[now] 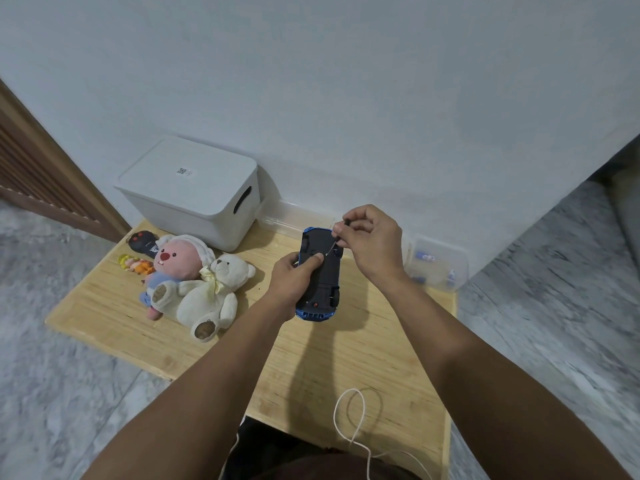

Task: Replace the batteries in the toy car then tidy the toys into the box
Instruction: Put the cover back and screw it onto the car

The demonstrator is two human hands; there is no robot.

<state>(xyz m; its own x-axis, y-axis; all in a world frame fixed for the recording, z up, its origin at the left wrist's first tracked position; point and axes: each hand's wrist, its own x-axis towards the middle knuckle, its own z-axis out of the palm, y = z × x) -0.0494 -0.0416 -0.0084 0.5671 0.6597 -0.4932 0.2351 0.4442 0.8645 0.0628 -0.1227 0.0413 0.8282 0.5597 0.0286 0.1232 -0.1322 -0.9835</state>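
A blue toy car (320, 282) lies upside down on the wooden table (311, 362), its black underside facing up. My left hand (294, 277) grips its left side, thumb pressed on the underside. My right hand (370, 240) pinches a small screwdriver (335, 242) whose thin tip rests on the underside near the car's far end. The closed white storage box (194, 192) stands at the back left against the wall. A clear plastic tray (438, 263) with blue batteries sits at the back right.
A white teddy bear (207, 296), a pink plush (169, 261), a small orange and yellow figure (135, 263) and a black toy (143, 240) lie left of the car. A white cord (356, 424) loops over the table's near edge. Grey floor surrounds the table.
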